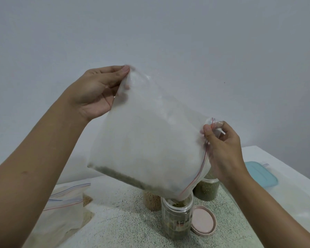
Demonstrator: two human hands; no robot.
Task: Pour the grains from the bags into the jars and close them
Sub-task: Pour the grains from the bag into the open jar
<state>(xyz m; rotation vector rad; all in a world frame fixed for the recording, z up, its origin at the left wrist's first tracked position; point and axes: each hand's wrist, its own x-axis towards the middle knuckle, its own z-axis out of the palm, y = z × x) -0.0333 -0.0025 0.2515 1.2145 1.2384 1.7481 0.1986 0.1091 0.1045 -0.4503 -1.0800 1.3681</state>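
I had the left hand (95, 90) pinching the bag (147, 140) by its upper corner, the right hand (224, 149) pinching the red zip edge. The bag hung tilted, its low corner over the open jar (176, 217) mid-table, green grains along its lower edge. A pink lid (203, 221) lay just right of the jar.

We see the clear zip bag (143, 140) raised and tilted, its red-striped mouth corner dipped into the open jar (177, 217), with green grains (122, 178) gathered along its lower edge. The pink lid (203, 220) lies flat just beside that jar. A green-filled jar (207, 189) and a tan-filled jar (151, 200) stand behind.
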